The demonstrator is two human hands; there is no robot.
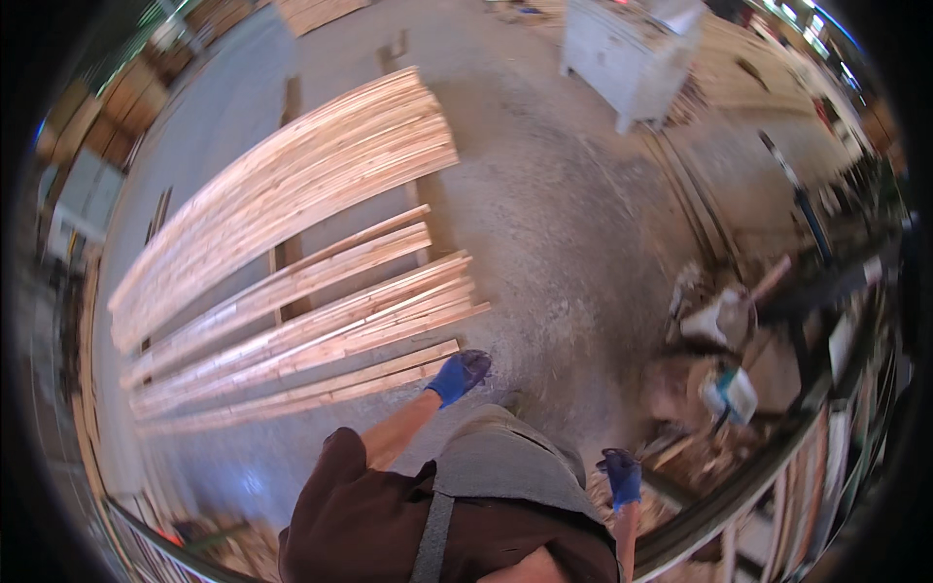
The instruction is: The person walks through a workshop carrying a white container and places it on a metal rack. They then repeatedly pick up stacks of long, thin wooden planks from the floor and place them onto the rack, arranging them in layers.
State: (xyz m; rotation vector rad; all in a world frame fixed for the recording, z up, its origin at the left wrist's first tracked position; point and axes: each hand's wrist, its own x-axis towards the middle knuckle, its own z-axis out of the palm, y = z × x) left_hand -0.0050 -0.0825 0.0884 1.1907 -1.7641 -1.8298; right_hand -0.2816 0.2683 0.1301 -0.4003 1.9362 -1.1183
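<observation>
My left hand (460, 377), in a blue glove with dark fingers, is beside the right end of the nearest wooden boards (389, 373). Motion blur hides how its fingers are held, and I cannot tell whether it touches a board. On the other side of my body hangs my right hand (622, 474), gloved alike. Its fingers look loosely apart with nothing between them. Behind the nearest boards lie a narrow group of boards (321, 325) and a broad layer of long pale boards (292, 170).
Crosswise wooden supports (428, 209) lie under the boards. Right of me are a metal rail (739, 496), a white and teal container (731, 396) and wood scraps. A white cabinet (627, 58) stands farther off on the concrete floor (554, 223).
</observation>
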